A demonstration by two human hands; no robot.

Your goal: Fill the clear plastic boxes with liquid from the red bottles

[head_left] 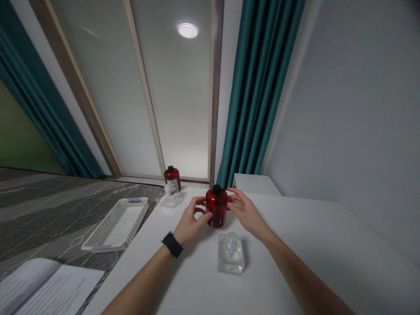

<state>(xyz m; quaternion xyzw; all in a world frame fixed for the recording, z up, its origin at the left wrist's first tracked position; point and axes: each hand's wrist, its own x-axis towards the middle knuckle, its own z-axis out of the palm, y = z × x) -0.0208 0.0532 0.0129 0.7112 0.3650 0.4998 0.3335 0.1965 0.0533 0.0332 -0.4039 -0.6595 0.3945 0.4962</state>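
A dark red see-through bottle [217, 209] with a black cap stands upright on the white table, between my two hands. My left hand [192, 221], with a dark watch on its wrist, grips the bottle's left side, its thumb across the front. On the right side, the curved fingers of my right hand [244, 211] rest against the bottle near its shoulder; some fingertips are hidden behind it. Nearer to me lies a clear square block-like piece [230, 253] with a rounded clear part on top.
A second red bottle [172, 177] with a pale label stands at the table's far left corner, behind another clear piece [171, 199]. Left of the table are a white basket [93, 241] and an open book [62, 286]. A white box-like surface [254, 183] adjoins the far edge.
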